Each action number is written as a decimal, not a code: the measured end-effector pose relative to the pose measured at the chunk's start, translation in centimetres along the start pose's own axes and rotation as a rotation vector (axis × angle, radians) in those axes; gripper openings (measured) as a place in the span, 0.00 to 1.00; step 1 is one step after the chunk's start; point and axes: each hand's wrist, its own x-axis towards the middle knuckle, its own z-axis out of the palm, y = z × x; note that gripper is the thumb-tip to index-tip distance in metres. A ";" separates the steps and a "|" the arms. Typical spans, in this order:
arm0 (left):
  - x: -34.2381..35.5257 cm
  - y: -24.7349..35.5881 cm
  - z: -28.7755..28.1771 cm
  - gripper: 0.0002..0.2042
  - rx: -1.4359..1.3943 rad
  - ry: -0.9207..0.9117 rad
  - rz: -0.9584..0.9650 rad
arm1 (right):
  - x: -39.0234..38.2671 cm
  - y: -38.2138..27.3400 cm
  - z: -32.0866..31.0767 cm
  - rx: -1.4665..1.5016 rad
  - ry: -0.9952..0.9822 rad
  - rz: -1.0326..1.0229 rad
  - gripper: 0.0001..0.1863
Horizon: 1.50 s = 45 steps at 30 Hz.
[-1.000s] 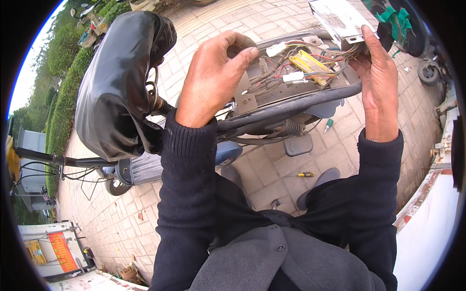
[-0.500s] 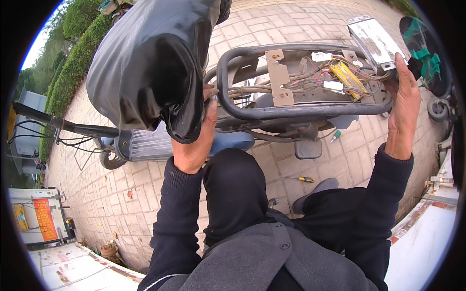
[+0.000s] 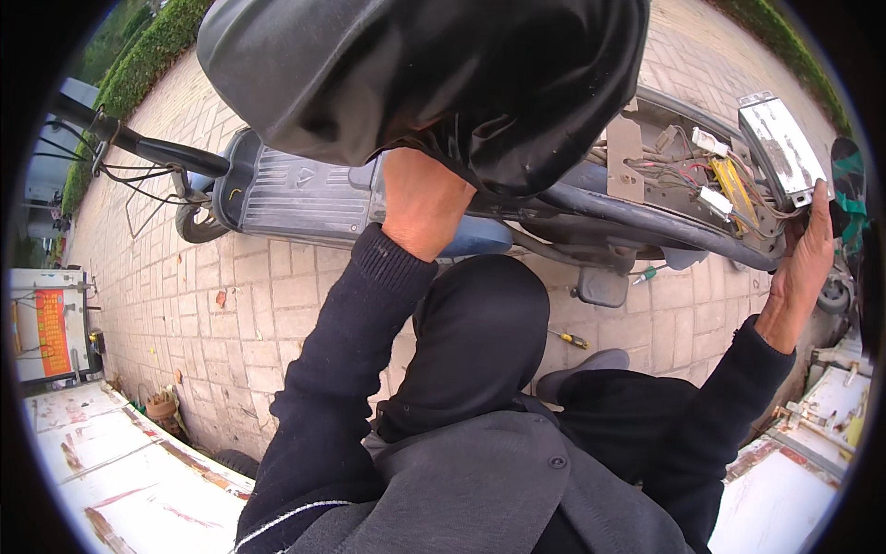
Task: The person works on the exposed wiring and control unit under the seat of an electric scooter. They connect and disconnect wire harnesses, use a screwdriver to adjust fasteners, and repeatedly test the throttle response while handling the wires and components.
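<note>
A black, glossy scooter seat (image 3: 443, 74) fills the upper middle, over the left part of the scooter's tubular frame (image 3: 646, 222). My left hand (image 3: 425, 208) grips it from beneath, with the fingers hidden under its loose cover. At the far right my right hand (image 3: 806, 258) holds the lower end of a scuffed silver controller box (image 3: 783, 143), thumb along its near edge. The box stands tilted at the frame's right end. Beside it lie tangled wires, white connectors (image 3: 715, 200) and a yellow part (image 3: 734, 194).
The scooter's ribbed footboard (image 3: 295, 189) and black steering column (image 3: 166, 152) extend left. On the paving lie a yellow-handled screwdriver (image 3: 572, 340) and a small green-and-white item (image 3: 648, 274). White, rust-marked panels (image 3: 120, 452) border the lower left and right. A hedge (image 3: 152, 55) runs at upper left.
The seat has moved right with my left hand, now covering the left part of the frame. My right hand still holds the controller box. The whole view has shifted.
</note>
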 end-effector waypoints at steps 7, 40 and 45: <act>0.3 -0.5 0.3 0.22 0.139 -0.086 0.150 | -0.8 -1.0 0.9 0.061 -0.044 -0.011 0.19; 2.2 1.8 -3.4 0.14 -0.207 -0.324 -0.147 | -1.9 -0.5 1.5 0.139 0.053 -0.012 0.25; 2.8 6.9 -7.2 0.07 -0.337 -0.071 -0.080 | -1.4 -0.2 1.2 0.222 0.025 0.051 0.25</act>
